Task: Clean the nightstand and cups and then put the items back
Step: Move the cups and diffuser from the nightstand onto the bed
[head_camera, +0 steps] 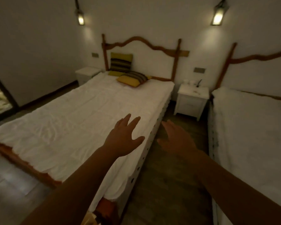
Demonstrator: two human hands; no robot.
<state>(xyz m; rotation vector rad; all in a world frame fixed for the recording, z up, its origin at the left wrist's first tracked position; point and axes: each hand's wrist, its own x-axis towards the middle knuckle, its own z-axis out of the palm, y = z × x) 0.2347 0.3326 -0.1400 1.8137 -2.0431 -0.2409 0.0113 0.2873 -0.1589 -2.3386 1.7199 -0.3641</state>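
Head view: both hands, left hand (122, 138) and right hand (175, 140), are reaching forward spread and empty, the right nearer the nightstand (191, 98) standing well ahead between the beds, seemingly bearing cups (189, 82).

A bed (91, 114) covered by a white sheet is seen at the centre, backed by a white headboard (141, 57) trimmed in brown wood. Two striped yellow cushions (120, 62) are placed at its head, one upright, one lying flat. A second white bed (253, 127) is seen at the right edge. Two lit wall lamps (216, 17) are mounted above. A wooden floor (165, 184) is seen between the beds.
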